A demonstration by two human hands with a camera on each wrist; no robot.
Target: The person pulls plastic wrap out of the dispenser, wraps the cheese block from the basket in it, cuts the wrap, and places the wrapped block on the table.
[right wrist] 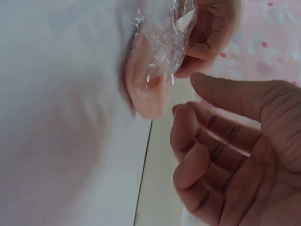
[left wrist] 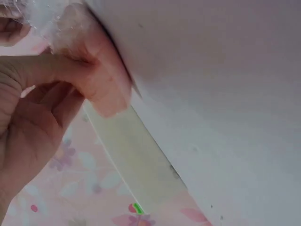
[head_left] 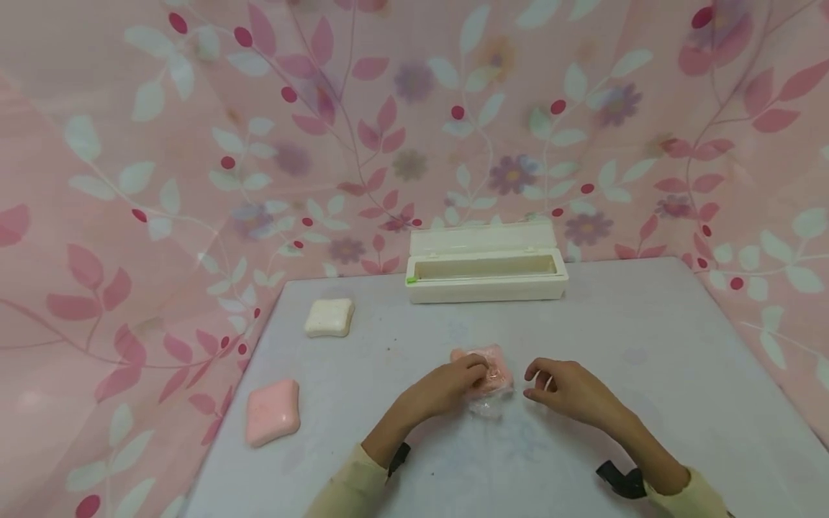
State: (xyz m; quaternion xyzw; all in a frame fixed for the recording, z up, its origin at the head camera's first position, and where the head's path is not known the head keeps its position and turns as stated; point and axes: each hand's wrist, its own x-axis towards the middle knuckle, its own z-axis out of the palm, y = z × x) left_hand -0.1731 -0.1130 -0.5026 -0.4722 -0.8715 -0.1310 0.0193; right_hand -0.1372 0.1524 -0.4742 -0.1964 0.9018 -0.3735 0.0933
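Observation:
A pink soap bar [head_left: 499, 373] lies on the table in front of the person, with crinkled clear plastic film [right wrist: 162, 42] over part of it. My left hand [head_left: 447, 387] pinches the soap at its left side; in the left wrist view the thumb [left wrist: 61, 70] presses on its face while the other fingers sit behind. Just right of the soap hovers my right hand [head_left: 573, 392], apart from it, fingers loosely bent with nothing between them. The right wrist view shows those fingertips [right wrist: 186, 127] close beside the wrapped soap.
A long white plastic-wrap dispenser box [head_left: 486, 291] stands at the table's back edge, its lid [head_left: 482, 239] raised. To the left lie a white soap bar [head_left: 329, 318] and, nearer, another pink soap bar [head_left: 272, 414]. Floral cloth [head_left: 388, 144] hangs behind the table.

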